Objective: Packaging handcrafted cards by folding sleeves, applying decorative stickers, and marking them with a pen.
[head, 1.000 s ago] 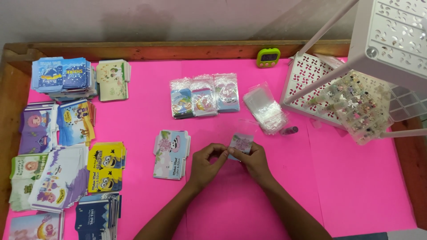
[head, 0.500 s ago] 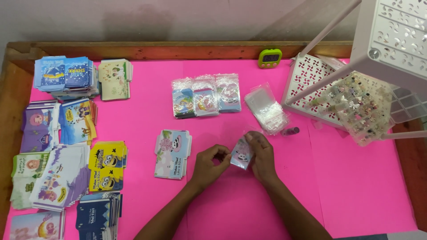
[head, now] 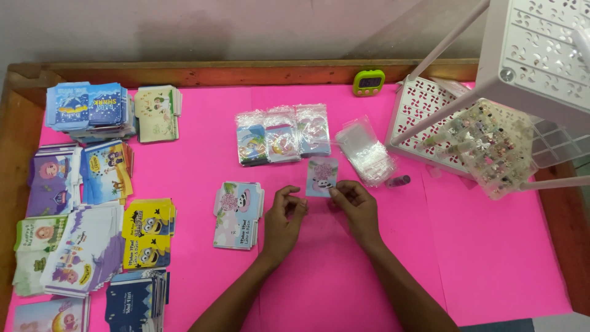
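right hand [head: 356,206] is pinching a bagged panda card [head: 322,176] mid-table | left hand [head: 284,215] curling loosely, gripping nothing | I'm counting three bagged packs [head: 283,133] done at the far side | I'd guess loads of card stacks [head: 238,215] are waiting

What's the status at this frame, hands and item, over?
Right hand pinching small pale blue bagged card by its lower edge. Left hand empty, just beside it. Stack of clear plastic sleeves close behind card; nothing blocking.
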